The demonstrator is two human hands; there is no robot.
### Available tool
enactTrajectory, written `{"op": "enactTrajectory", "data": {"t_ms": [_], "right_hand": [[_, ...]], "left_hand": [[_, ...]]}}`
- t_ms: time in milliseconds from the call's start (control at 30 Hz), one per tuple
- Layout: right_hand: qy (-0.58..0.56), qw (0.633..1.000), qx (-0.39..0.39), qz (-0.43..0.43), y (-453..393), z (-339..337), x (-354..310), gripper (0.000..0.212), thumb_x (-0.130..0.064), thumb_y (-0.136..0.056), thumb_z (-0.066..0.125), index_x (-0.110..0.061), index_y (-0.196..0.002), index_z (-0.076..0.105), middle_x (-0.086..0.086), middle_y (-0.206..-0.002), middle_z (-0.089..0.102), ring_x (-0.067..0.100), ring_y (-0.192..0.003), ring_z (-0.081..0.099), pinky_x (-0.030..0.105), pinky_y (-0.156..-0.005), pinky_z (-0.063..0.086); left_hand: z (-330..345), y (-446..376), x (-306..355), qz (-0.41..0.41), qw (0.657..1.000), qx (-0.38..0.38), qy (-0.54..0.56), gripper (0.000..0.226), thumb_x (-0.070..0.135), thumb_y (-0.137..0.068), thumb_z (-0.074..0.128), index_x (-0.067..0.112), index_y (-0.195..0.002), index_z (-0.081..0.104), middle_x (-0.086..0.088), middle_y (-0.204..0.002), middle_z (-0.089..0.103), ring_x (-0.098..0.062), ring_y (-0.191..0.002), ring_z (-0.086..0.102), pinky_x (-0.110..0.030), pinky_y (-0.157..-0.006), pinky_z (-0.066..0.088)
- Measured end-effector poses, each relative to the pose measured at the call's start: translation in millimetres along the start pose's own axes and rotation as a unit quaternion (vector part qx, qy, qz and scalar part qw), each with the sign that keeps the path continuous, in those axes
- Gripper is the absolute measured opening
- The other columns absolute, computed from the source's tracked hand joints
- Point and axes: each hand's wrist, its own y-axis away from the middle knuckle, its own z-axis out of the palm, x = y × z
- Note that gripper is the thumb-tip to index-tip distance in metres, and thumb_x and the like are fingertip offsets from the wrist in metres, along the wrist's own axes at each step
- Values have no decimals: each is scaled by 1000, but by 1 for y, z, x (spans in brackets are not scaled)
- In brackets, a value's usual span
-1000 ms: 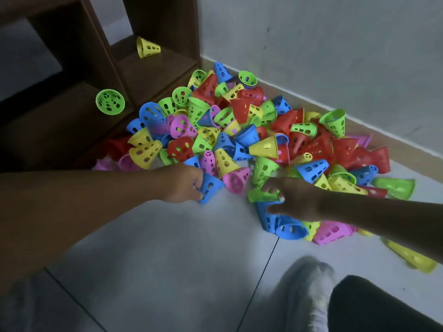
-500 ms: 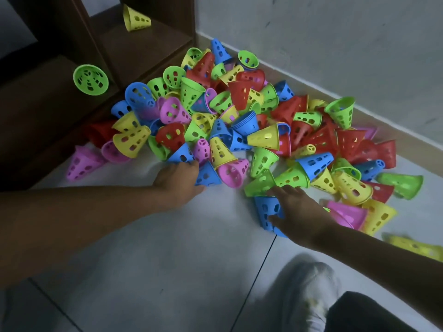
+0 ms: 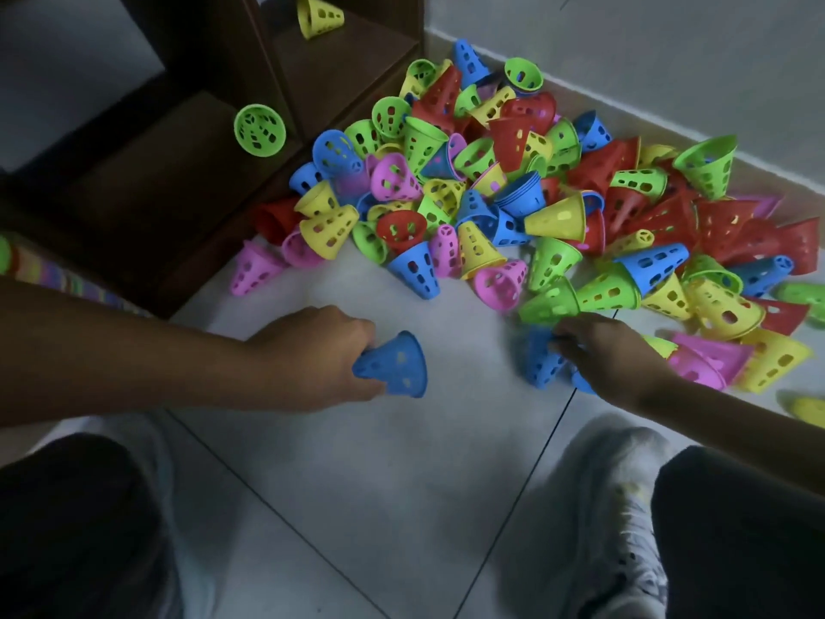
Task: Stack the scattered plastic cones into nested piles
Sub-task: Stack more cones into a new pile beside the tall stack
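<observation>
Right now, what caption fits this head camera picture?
Left hand holds a blue cone; right hand grips blue cones.

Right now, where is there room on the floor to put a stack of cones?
The bare tile between the two hands and the shoes is free. So is the small gap between the left hand holding its blue cone and the right hand. Toward the wall the pile of cones is crowded.
</observation>
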Motion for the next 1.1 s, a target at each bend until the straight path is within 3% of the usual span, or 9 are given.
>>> {"op": "enactTrajectory", "data": {"t_ms": [167, 233, 333, 433, 567, 733, 933, 1033, 1100], "right_hand": [[-204, 975, 38, 84, 2, 3, -44, 16, -24, -101, 60, -11, -93, 66, 8, -84, 67, 24, -76, 63, 32, -70, 51], [-373, 914, 25, 155, 5, 4, -62, 16, -20, -102, 58, -10, -89, 63, 15, -89, 67, 32, -85, 68, 39, -77, 59], [-537, 811, 9, 231, 10, -1, -85, 15, -10, -104, 52, -6, -91, 58, 16, -90, 67, 28, -79, 69, 38, -76, 61], [-575, 777, -9, 256, 14, -4, -96, 13, -9, -104, 50, -1, -98, 59, 19, -94, 67, 29, -77, 70, 40, -78, 62], [-594, 759, -27, 265, 13, 1, -95, 21, -11, -105, 50, 7, -111, 60, 23, -104, 69, 33, -86, 72, 42, -82, 62], [-638, 716, -29, 280, 7, 9, -106, 25, -13, -105, 50, 9, -112, 58, 26, -108, 68, 34, -86, 71, 38, -77, 62], [-681, 688, -140, 209, 15, -4, -144, 32, -12, -105, 50, 12, -125, 55, 29, -116, 68, 42, -103, 70, 40, -83, 62], [-687, 673, -212, 174, 19, -22, -164, 29, -11, -104, 51, 8, -125, 57, 28, -119, 68, 40, -107, 70, 41, -86, 61], [-679, 675, -238, 162, 23, -30, -175, 30, -11, -105, 49, 7, -127, 57, 27, -122, 67, 38, -109, 70, 43, -90, 60]], "left_hand": [[12, 35, 2, -40, 998, -41, -11, 38, 57, -75, 68, 22, -88, 62, 4, -77, 64, -16, -71, 62, -33, -63, 52], [19, 39, 6, -36, 998, -49, -8, 40, 57, -76, 68, 20, -87, 63, 2, -77, 63, -19, -72, 61, -34, -63, 51], [32, 28, 13, -19, 999, -46, -16, 38, 54, -80, 67, 17, -82, 60, -1, -76, 59, -24, -74, 60, -32, -61, 46], [51, 5, 14, 7, 999, -29, -29, 37, 49, -82, 64, 20, -71, 45, 2, -73, 52, -25, -75, 58, -30, -60, 39], [68, -17, 9, 18, 1000, -21, -6, 36, 51, -87, 63, 20, -81, 45, 2, -83, 50, -20, -81, 50, -30, -65, 32], [63, -8, 3, -5, 1000, -2, 9, 57, 68, -79, 65, 19, -107, 56, 6, -103, 56, -18, -95, 56, -34, -76, 47], [20, 30, -6, -18, 982, 19, 187, 94, 75, -71, 68, 33, -149, 36, 13, -136, 50, -5, -100, 56, -27, -83, 46], [0, 54, 6, 19, 967, 24, 254, 91, 75, -69, 70, 39, -147, 39, 19, -135, 53, -8, -104, 61, -28, -87, 54], [-10, 65, 15, 32, 952, 64, 297, 73, 55, -79, 77, 33, -143, 47, 18, -122, 64, -3, -102, 64, -19, -88, 53]]}}
